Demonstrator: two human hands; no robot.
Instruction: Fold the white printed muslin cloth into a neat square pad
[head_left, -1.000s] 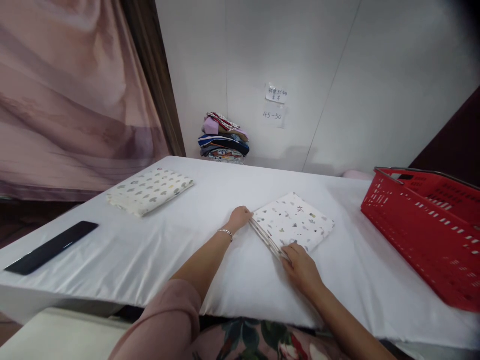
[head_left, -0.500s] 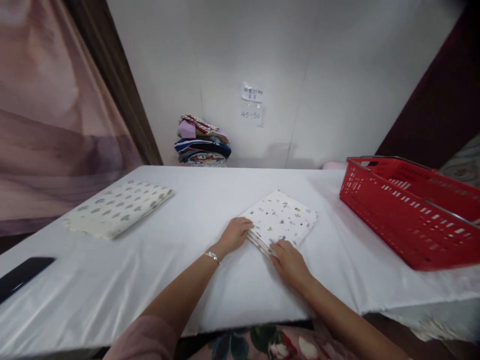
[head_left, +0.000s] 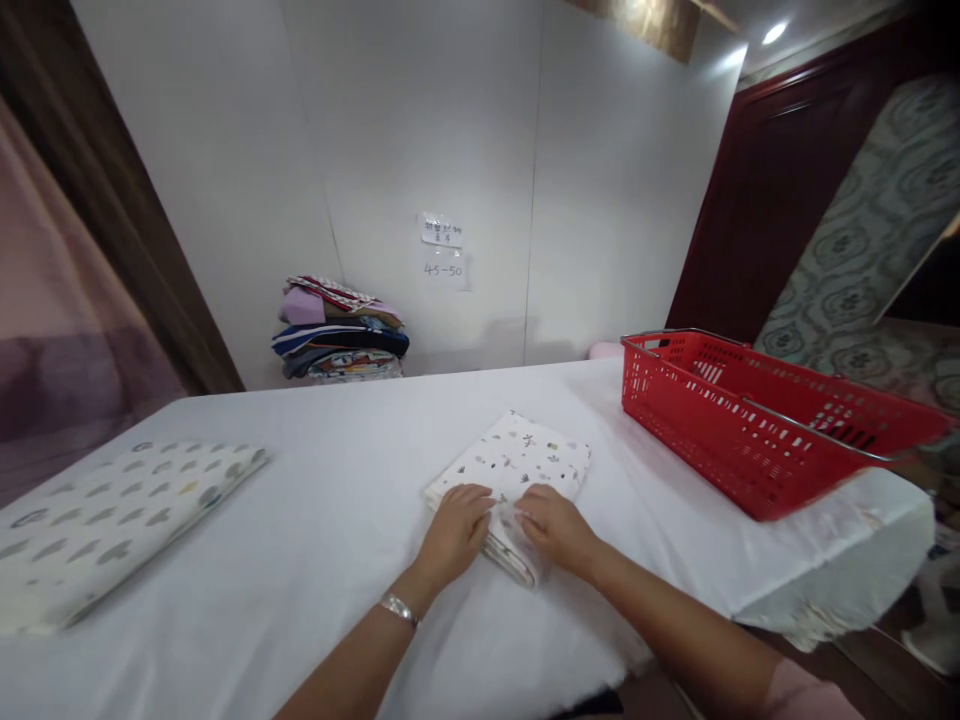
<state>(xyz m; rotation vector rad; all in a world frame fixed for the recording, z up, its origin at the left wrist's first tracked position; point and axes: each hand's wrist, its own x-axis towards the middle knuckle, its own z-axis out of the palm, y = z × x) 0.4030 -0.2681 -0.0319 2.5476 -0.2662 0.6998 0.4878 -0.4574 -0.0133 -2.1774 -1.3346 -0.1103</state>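
Note:
A folded white cloth (head_left: 517, 455) with small plant-like prints lies on the table in front of me. My left hand (head_left: 456, 530) is on its near left part, fingers curled and pinching the fabric. Close beside it, my right hand (head_left: 556, 528) grips the cloth with bent fingers. Between the two hands the fabric is slightly raised, and its stacked layers show at the near edge. The fingertips are partly hidden in the fabric. Off to the left lies a second folded cloth (head_left: 135, 510), cream with grey cloud-like shapes, which neither hand touches.
A red plastic basket (head_left: 697, 430) with metal handles stands on the right side of the white-covered table (head_left: 330, 560). Behind the table's far edge is a stack of folded fabrics (head_left: 341, 335) by the wall. Paper signs (head_left: 444, 250) are stuck on that wall.
The view has turned right and upward. My hands have come closer together on the printed cloth, and the fabric between them is now lifted.

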